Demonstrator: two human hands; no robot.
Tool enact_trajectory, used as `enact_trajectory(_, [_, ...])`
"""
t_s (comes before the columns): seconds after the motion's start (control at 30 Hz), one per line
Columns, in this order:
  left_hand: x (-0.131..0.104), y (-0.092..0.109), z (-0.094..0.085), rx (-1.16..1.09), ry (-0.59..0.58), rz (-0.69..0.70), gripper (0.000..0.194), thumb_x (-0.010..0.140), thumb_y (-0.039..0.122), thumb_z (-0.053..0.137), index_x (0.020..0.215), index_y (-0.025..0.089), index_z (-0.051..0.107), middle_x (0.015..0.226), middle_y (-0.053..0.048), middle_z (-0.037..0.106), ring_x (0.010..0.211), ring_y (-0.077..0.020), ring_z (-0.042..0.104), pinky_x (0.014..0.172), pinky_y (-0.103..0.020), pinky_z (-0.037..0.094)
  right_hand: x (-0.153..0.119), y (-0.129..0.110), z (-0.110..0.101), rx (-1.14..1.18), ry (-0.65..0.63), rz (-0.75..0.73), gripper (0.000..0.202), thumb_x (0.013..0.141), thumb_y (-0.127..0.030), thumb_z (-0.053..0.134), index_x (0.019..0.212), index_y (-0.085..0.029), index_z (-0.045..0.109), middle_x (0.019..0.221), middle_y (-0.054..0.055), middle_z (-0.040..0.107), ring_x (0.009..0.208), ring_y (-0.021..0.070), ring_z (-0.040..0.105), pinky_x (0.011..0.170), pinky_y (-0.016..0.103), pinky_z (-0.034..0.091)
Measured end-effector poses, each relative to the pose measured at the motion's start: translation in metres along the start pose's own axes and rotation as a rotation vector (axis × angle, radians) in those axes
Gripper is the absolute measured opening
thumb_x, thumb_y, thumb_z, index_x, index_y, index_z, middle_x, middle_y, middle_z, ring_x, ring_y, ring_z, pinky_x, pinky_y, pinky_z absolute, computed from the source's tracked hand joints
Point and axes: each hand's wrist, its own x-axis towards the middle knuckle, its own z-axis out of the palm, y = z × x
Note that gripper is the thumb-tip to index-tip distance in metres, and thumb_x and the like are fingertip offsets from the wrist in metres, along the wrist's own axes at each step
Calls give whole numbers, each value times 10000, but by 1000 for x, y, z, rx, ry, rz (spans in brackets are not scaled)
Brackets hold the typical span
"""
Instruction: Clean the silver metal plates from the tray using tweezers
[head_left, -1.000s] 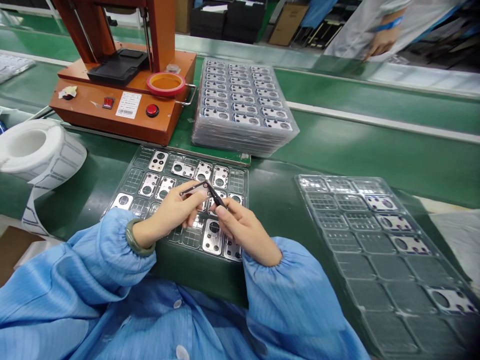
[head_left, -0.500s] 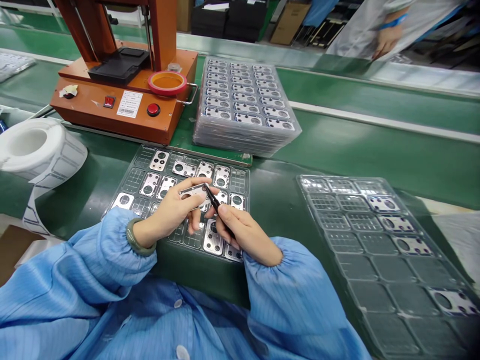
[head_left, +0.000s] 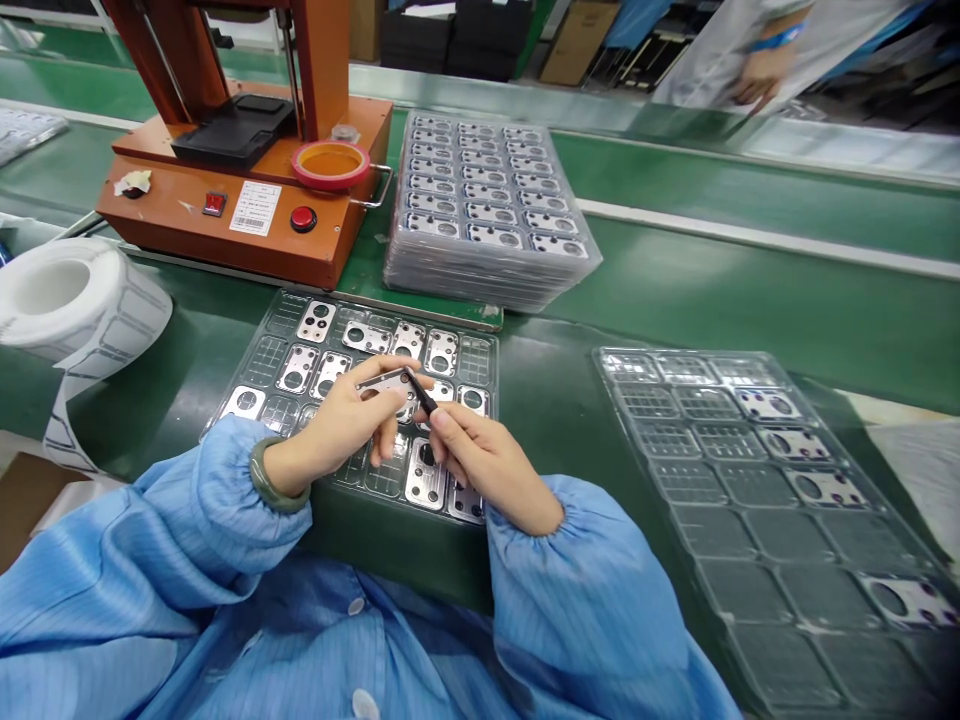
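Between the thumb and fingers of my left hand (head_left: pixel 346 418) is a small silver metal plate (head_left: pixel 384 385) with holes, held tilted above the tray. My right hand (head_left: pixel 487 455) grips black tweezers (head_left: pixel 421 392) like a pen. Their tip meets the plate's upper right corner; what lies under the tip is too small to make out. Below both hands lies a clear plastic tray (head_left: pixel 264 358) with compartments, several of them holding similar silver plates (head_left: pixel 427 474). My hands hide part of its middle.
An orange press (head_left: pixel 225 230) stands back left with a red tape roll (head_left: pixel 330 165) on it. Stacked filled trays (head_left: pixel 491 265) sit beside it. A label roll (head_left: pixel 75 300) lies left, another partly filled tray (head_left: pixel 750 535) right. Across the bench shows another person's hand (head_left: pixel 765 72).
The tweezers now lie at a slightly different angle against the plate's corner, and my right-hand fingers have shifted a little. The other person's hand has moved slightly left.
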Motion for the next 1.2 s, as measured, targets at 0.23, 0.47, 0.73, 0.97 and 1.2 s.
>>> enact_trajectory(0.23, [0,-1,0,48,15,-41,333,835,275,570,1156,190,536,637,19,668,309,-57,468,288,-156,373,1,5,3,63,-13,10,386,937,-533,388,945,-191,568,555,-54,498,465,99,420,472,238,352])
enact_trajectory(0.47, [1,-1,0,142,27,-43,352,849,274,546,1191,193,523,429,71,542,278,-72,437,300,-149,366,5,9,3,-36,108,-50,248,908,-445,497,947,-211,571,667,-26,601,582,129,547,607,273,436])
enact_trajectory(0.73, [1,-1,0,72,8,-25,336,831,241,548,1162,184,532,870,-37,707,338,-39,479,294,-157,385,1,0,2,22,-37,22,426,953,-510,347,887,-175,601,516,-55,502,390,82,375,445,238,350])
enact_trajectory(0.97, [0,1,0,133,-3,-78,400,850,249,528,1239,165,501,354,81,492,269,-76,405,303,-141,357,6,12,5,80,89,-64,289,853,-498,575,929,-223,530,771,-10,638,633,131,559,636,279,466])
enact_trajectory(1.2, [1,-1,0,132,0,-29,354,847,255,538,1192,175,525,514,47,580,318,-74,454,306,-162,383,4,6,3,-10,62,-36,438,913,-566,408,756,-202,595,577,-17,537,514,119,473,483,247,351])
